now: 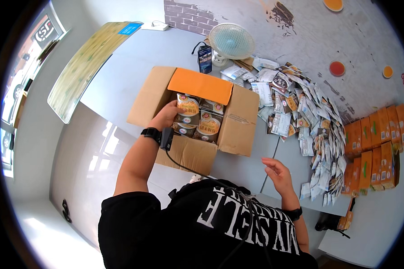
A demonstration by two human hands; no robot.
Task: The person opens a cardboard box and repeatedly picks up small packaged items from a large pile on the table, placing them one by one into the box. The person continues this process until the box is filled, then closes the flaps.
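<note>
An opened cardboard box point(237, 122) stands on the table before me, its flaps folded outward. Inside it lie printed food sachets point(208, 124) in brown, white and yellow. My left hand point(168, 116) reaches in at the box's left side, thumb on the front of one sachet point(188, 109); the fingers behind it are hidden. To the right of the box, my right hand point(278, 175) is raised near the table's front edge with its fingers apart and nothing in it. A large heap of similar sachets point(309, 114) curves along the right of the table.
Behind the box are a phone point(204, 60) on a stand and a round fan-like device point(231, 41) with a mesh front. Orange cartons point(367, 151) stand in rows at the far right. A curved patterned panel point(87, 64) edges the table's left, and a power strip point(155, 26) lies at the back.
</note>
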